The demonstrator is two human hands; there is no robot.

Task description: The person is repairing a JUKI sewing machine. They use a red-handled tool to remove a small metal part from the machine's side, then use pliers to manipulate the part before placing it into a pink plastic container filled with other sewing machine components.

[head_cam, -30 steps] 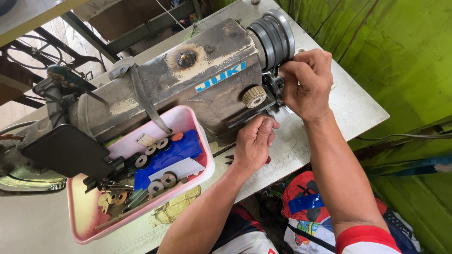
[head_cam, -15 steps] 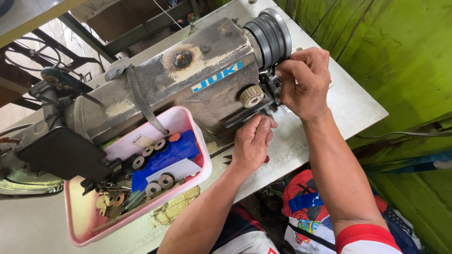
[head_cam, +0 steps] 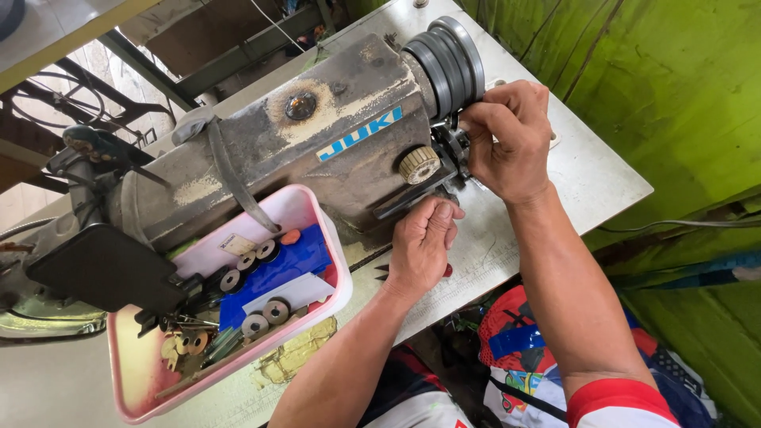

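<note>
An old grey sewing machine (head_cam: 317, 150) lies tilted back on a pale table (head_cam: 587, 174). My right hand (head_cam: 511, 139) pinches a small dark metal part just below the grooved handwheel (head_cam: 448, 59) at the machine's right end. My left hand (head_cam: 424, 242) has its fingers curled against the machine's lower edge, under a cream ribbed dial (head_cam: 418, 164). A bit of something red (head_cam: 446, 270) shows under that palm; what it is stays hidden.
A pink tray (head_cam: 333, 261) with metal bobbins, a blue sheet and small tools rests against the machine's front. The machine's dark head end (head_cam: 103, 265) lies at the left. A green wall (head_cam: 674, 95) stands to the right. A cable runs past the table's right edge.
Both hands stay at the machine's right end. My left hand has edged slightly up against the machine's lower edge. The view has shifted a little.
</note>
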